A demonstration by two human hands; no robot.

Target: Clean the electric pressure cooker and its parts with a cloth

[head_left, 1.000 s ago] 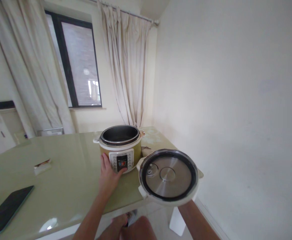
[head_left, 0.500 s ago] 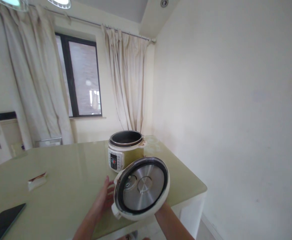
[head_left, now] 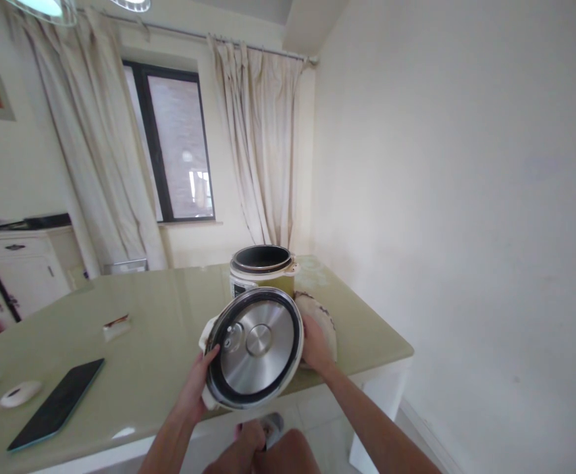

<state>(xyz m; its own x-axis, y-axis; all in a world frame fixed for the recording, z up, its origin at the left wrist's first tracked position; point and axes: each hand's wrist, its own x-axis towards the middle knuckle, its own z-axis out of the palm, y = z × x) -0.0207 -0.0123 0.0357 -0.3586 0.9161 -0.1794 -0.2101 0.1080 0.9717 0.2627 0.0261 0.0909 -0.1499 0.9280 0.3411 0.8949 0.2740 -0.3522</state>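
Already the lid (head_left: 258, 365) was off and the cooker (head_left: 286, 284) stood open; left hand (head_left: 192, 388) and right hand (head_left: 316, 345) grasped the tilted lid by opposite edges.

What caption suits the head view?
Left hand and right hand hold the round lid, its underside showing, before the open cooker.

No readable text; cooker panel (head_left: 239, 289) perhaps marked, mostly hidden behind lid (head_left: 261, 349).
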